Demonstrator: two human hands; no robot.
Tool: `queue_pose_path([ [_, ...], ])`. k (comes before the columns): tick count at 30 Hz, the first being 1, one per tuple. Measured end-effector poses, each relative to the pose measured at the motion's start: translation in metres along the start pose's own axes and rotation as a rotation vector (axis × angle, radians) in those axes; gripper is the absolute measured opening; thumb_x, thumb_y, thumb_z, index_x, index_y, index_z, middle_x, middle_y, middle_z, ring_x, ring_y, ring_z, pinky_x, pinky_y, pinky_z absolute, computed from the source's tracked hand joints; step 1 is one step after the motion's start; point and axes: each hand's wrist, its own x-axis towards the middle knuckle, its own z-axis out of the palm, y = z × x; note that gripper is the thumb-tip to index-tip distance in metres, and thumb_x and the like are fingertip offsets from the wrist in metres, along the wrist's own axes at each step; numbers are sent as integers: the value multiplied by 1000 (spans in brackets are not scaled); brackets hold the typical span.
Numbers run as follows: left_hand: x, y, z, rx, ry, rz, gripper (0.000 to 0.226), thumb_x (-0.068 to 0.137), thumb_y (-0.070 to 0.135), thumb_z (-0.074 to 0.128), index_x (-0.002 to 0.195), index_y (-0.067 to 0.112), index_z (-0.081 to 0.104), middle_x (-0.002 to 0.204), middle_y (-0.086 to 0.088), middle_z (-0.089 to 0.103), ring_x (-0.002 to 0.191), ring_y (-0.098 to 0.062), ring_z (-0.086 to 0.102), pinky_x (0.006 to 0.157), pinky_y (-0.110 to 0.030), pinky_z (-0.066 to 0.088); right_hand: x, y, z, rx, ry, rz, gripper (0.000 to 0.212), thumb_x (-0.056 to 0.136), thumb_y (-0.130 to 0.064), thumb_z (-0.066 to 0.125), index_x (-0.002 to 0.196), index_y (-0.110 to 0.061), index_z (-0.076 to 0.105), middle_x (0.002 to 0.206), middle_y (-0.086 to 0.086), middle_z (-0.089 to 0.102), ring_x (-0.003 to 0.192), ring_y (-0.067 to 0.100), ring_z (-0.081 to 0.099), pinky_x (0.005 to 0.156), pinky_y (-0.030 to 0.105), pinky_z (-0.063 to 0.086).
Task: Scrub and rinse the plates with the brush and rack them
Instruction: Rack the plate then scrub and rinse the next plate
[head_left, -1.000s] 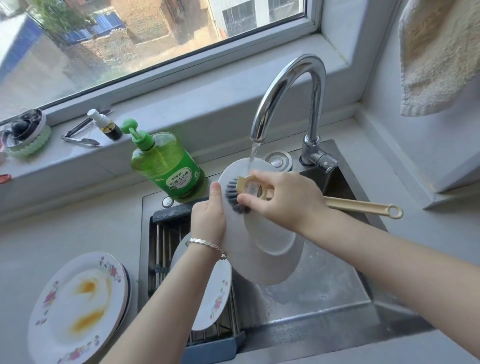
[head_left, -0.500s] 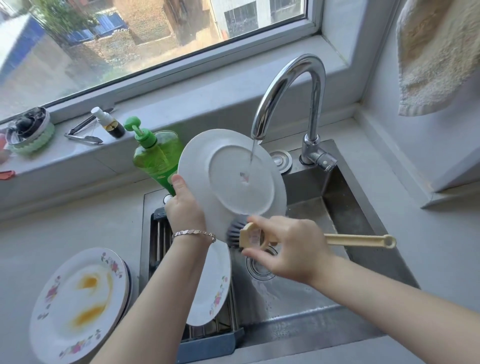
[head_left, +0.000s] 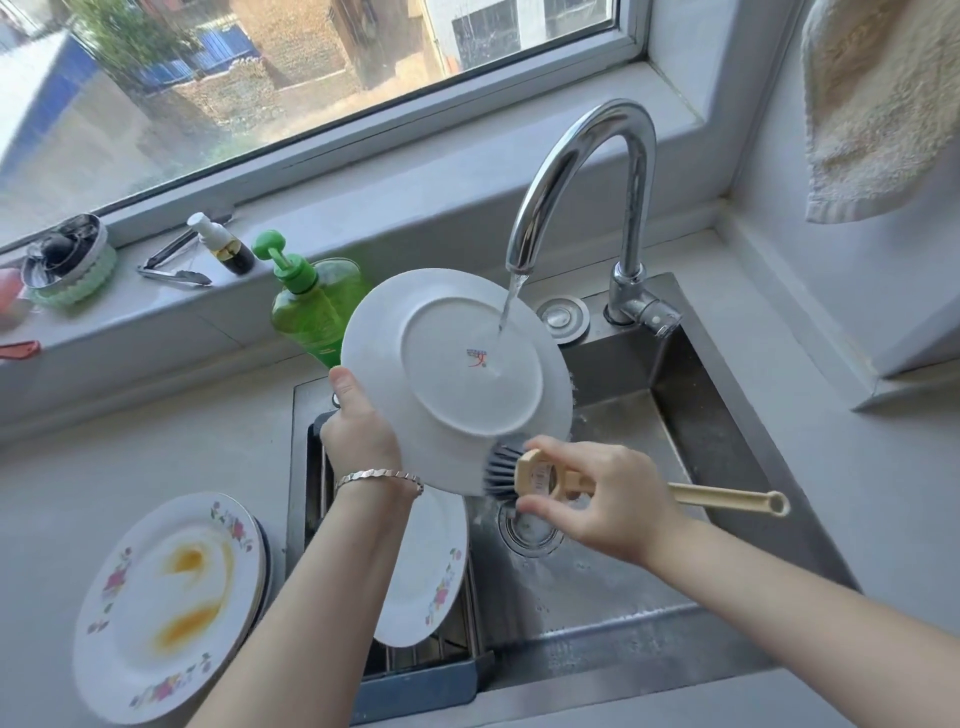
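My left hand (head_left: 358, 431) grips the left rim of a white plate (head_left: 447, 374), held tilted over the sink with its underside toward me. Water from the tap (head_left: 582, 171) runs onto the plate's back. My right hand (head_left: 597, 499) holds the beige dish brush (head_left: 524, 470) near its head; the dark bristles touch the plate's lower rim. A clean floral plate (head_left: 431, 571) leans in the rack (head_left: 415, 675) at the sink's left. Stained floral plates (head_left: 166, 603) are stacked on the counter at left.
A green soap bottle (head_left: 306, 306) stands behind the held plate. The steel sink (head_left: 701, 447) has its drain below my right hand. Tongs (head_left: 171, 265), a small bottle and a jar lie on the windowsill. A towel (head_left: 878, 98) hangs at upper right.
The plate was turned and raised from edge-on under the brush to tilted with its back under the stream. My right hand dropped with the brush from the plate's middle to its lower rim.
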Motion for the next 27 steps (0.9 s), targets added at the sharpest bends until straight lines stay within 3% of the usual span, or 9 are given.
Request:
queue_pose_path([
  [5,6,0,-11,92,-51,30,47,95,48,38,65,14,47,63,2,47,51,-12,42,27,-11,29,21,57,-18,161,53,392,14,76,-45,70,87,-38,64,59,-6,57,57,14,50,58,30,39],
  [9,-1,-11,-11,231,-184,12,44,95,47,38,83,7,54,71,0,52,58,-10,47,44,-19,39,53,78,-32,239,79,615,27,82,-48,61,92,-24,67,79,-4,65,78,18,58,72,33,43],
  [11,-2,-21,-12,243,-274,-14,42,92,44,47,80,5,57,70,0,55,59,-13,50,46,-23,40,55,80,-37,289,54,740,35,83,-50,58,83,-15,63,69,0,58,66,21,55,60,29,40],
  [13,-2,-32,-13,209,-356,-45,31,87,32,61,71,6,60,68,-2,59,58,-16,53,46,-21,44,51,72,-45,495,22,879,37,81,-50,62,76,-15,52,56,-1,37,43,12,33,41,20,26],
  [15,-6,-40,-11,201,-412,-43,20,81,20,69,69,6,62,65,-3,62,58,-17,56,51,-24,48,46,60,-54,725,-36,980,35,78,-45,69,77,-18,47,55,-4,25,36,5,18,32,14,14],
  [18,-16,-47,-1,374,-519,117,25,79,19,71,60,7,61,56,-3,60,54,-16,55,50,-23,46,40,30,-64,811,-137,989,34,78,-35,72,75,-13,47,61,2,44,34,2,17,29,12,14],
  [22,-44,-52,25,819,-717,468,42,88,28,58,52,9,47,51,-2,47,50,-18,45,48,-28,31,42,-8,-59,690,-253,909,38,74,-45,74,76,-10,58,86,27,68,29,4,19,30,14,20],
  [24,-58,-55,37,902,-776,552,37,93,26,48,63,4,54,59,-8,53,59,-26,52,51,-30,31,43,-13,-55,646,-228,924,44,72,-46,75,83,-5,63,86,28,69,27,5,24,31,14,23],
  [27,-74,-61,46,1000,-793,662,35,96,25,39,84,0,60,85,-19,65,80,-35,61,60,-30,38,39,-8,-53,652,-124,978,25,76,-23,73,78,-3,58,76,25,65,31,8,31,30,15,23],
])
